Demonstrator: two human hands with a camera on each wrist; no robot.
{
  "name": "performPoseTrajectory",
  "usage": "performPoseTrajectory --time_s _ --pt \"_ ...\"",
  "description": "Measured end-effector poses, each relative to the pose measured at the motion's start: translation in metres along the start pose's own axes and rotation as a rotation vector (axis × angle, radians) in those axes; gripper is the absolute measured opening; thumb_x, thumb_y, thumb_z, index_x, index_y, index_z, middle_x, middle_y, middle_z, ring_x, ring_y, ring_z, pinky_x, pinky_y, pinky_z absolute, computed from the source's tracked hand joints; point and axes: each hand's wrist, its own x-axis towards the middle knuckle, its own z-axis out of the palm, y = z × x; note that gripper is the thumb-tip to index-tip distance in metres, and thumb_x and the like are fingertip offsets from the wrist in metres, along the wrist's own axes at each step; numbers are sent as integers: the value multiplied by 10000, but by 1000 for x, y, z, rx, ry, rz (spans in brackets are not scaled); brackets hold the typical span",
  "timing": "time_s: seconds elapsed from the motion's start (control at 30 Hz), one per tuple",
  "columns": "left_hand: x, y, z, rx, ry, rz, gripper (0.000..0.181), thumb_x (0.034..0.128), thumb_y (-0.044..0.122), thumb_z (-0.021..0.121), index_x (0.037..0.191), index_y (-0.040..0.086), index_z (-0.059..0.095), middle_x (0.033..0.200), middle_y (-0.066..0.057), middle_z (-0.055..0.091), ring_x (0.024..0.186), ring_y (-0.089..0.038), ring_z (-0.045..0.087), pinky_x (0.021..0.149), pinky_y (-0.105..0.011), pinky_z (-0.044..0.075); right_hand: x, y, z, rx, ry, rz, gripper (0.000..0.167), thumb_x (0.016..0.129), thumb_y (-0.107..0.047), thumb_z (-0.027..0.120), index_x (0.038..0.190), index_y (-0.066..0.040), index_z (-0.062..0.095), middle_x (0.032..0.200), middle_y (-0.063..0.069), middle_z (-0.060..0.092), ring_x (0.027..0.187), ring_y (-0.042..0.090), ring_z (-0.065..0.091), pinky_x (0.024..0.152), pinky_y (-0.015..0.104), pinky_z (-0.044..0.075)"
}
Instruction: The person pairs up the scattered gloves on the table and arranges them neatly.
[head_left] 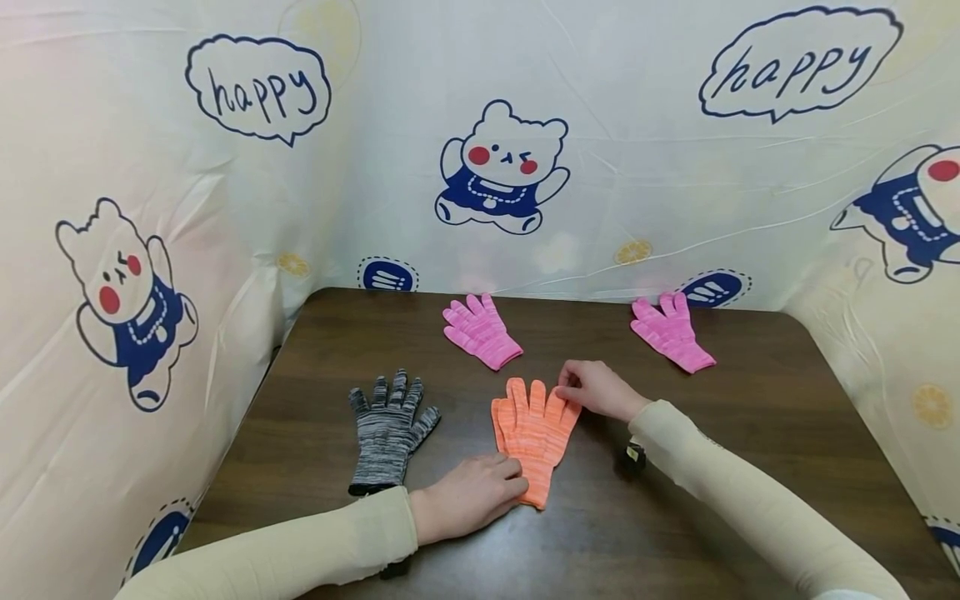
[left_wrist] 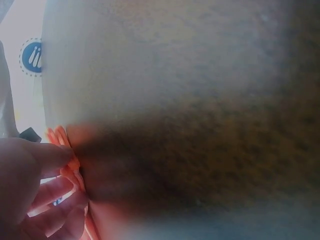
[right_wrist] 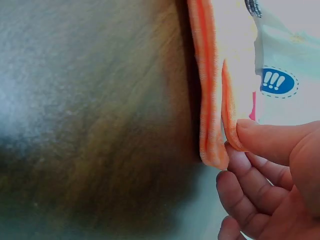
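Observation:
An orange knit glove lies near the middle of the table, fingers pointing away from me. A second orange layer shows along its left side. My left hand pinches the cuff end; the left wrist view has thumb and fingers on the orange fabric. At the far right fingertip, my right hand pinches the orange knit between thumb and forefinger. Two finger-shaped parts of the orange glove show close up in the right wrist view, with the thumb on the nearer one.
A grey-black knit glove lies to the left, close to my left forearm. Two pink gloves, one at back centre and one at back right, lie by the far edge. Printed cloth surrounds the brown table.

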Motion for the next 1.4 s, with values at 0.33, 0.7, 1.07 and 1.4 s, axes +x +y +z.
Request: performPoseTrajectory --time_s 0.33,0.7,1.07,1.4 --pt "-1 -2 5 -16 34 13 105 1057 245 627 968 216 676 934 80 576 831 -76 554 718 -222 465 3 6 0 -25 31 32 109 974 -154 739 929 -102 655 798 18 619 698 162 544 640 306 476" --pt "-2 0 5 -28 46 8 96 1055 240 630 972 209 668 967 77 601 863 -77 578 739 -229 485 -14 -1 7 -88 113 29 155 955 -210 768 1006 -116 656 843 16 596 725 174 540 644 311 487" --pt "-1 -1 6 -45 37 3 91 1055 238 631 979 204 667 971 76 600 870 -78 577 747 -227 486 -55 -15 29 -160 179 -164 118 920 -148 778 935 -180 665 824 -78 562 724 97 512 668 266 503" --pt "1 2 6 -69 29 8 67 1056 229 629 1016 190 665 1021 68 625 922 -82 596 806 -235 504 -80 -29 52 -214 139 -388 125 920 -168 798 928 -187 675 832 -96 579 769 60 515 704 268 496"
